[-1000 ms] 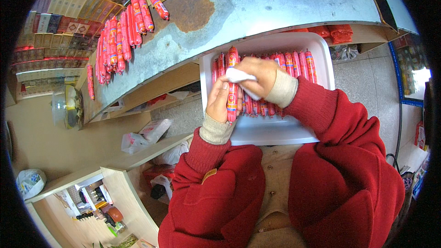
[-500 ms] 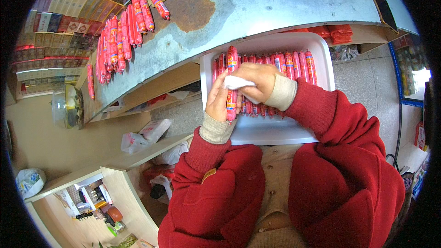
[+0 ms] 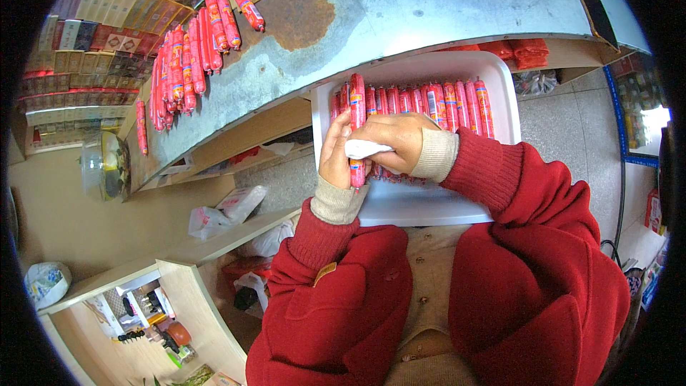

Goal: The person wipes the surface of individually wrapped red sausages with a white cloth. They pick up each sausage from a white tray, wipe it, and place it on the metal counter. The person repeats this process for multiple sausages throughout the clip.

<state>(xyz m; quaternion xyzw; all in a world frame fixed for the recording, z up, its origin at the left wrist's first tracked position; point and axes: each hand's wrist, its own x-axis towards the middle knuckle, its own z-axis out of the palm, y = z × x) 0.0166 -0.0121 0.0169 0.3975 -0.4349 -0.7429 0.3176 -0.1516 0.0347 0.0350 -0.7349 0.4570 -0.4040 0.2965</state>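
Note:
A red-wrapped sausage (image 3: 357, 100) stands lengthwise in my left hand (image 3: 334, 154), whose fingers close around its lower half. My right hand (image 3: 397, 139) presses a folded white cloth or tissue (image 3: 366, 149) against the wrapper, just below the sausage's middle. Both hands are over a white plastic tub (image 3: 429, 204), where several like sausages (image 3: 451, 104) lie side by side in a row. The hands and cloth hide part of the row and the middle of the held sausage.
Beyond the tub runs a worn metal-topped counter (image 3: 400, 11) with a rusty patch. Several sausages (image 3: 176, 64) are lined up on its left part, beside stacked boxes (image 3: 93, 0). White plastic bags (image 3: 227, 211) sit on a ledge to the left. A wooden drawer (image 3: 150, 314) holds small items.
My right hand and the white cloth have slid slightly down along the sausage. The sausage has turned a little in my left hand, so its printed side shows less.

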